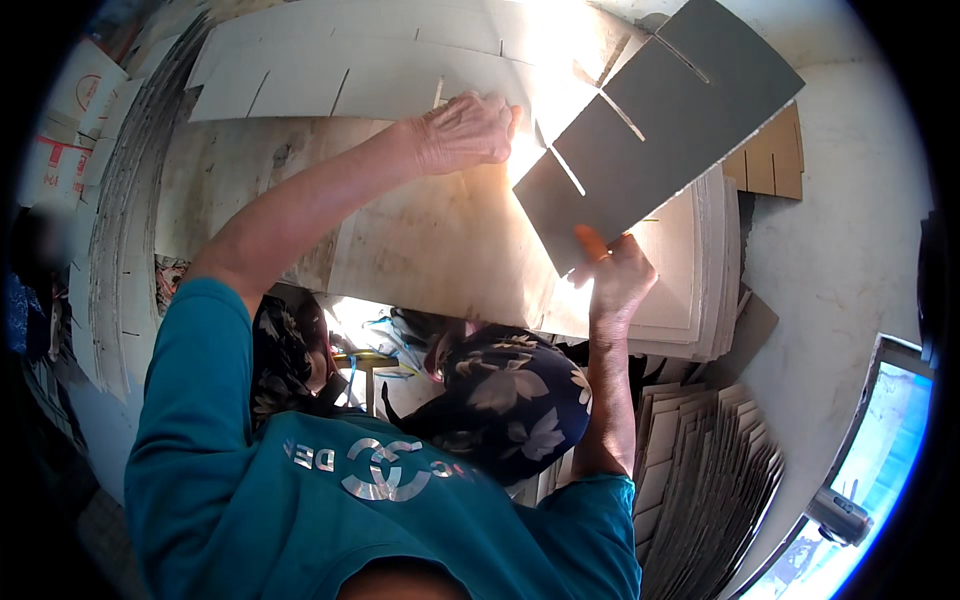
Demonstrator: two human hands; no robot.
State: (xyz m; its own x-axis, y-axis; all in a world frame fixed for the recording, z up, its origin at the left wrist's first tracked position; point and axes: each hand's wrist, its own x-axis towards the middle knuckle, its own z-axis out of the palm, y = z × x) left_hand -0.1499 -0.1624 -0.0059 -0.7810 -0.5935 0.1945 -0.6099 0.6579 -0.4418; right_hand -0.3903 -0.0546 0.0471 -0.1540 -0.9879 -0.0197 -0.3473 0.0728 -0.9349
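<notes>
My right hand (617,277) grips the lower corner of a grey slotted cardboard strip (665,115), thumb on its face. The strip is raised and tilted, with several narrow slits cut in from one long edge. Over the table, my left hand (468,132) is closed with its fingers curled, at the near edge of pale slotted cardboard strips (300,80) lying along the far side. Whatever its fingers may hold is hidden. Bright glare washes out the area between the two hands.
Beneath both hands is a worn wooden tabletop (420,235). Stacked cardboard sheets (712,270) stand at its right end, and a tall stack (125,220) rises at the left. More slotted cardboard pieces (700,470) are packed at the lower right. A brown cardboard piece (770,160) sits by the wall.
</notes>
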